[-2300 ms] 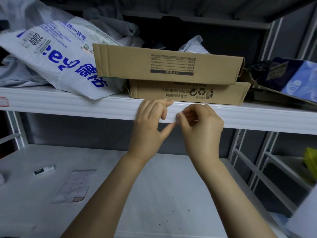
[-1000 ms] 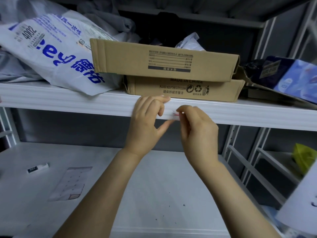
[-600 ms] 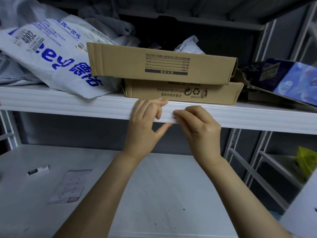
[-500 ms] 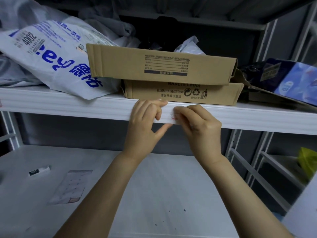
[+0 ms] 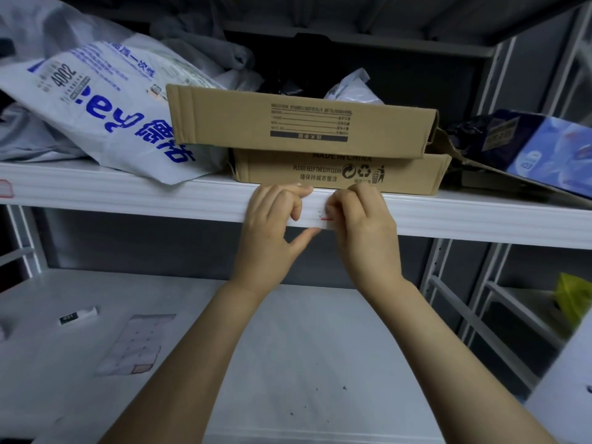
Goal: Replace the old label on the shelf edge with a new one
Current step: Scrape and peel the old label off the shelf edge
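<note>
A small white label with a red line lies against the front of the white shelf edge, and only a sliver of it shows between my hands. My right hand has its fingers curled over the label's right part and holds it to the edge. Just left of the label, my left hand grips the shelf edge, curled fingers on the top lip and the thumb underneath. Whether the label reaches under my left fingers is hidden.
Two stacked cardboard boxes sit on the shelf right behind my hands, a white courier bag to their left, a blue package to the right. Another red-edged label is at the far left. The lower shelf holds a label sheet and a small white stick.
My right hand brought the pinched label onto the shelf edge and now covers it with curled fingers. My left hand stayed on the edge.
</note>
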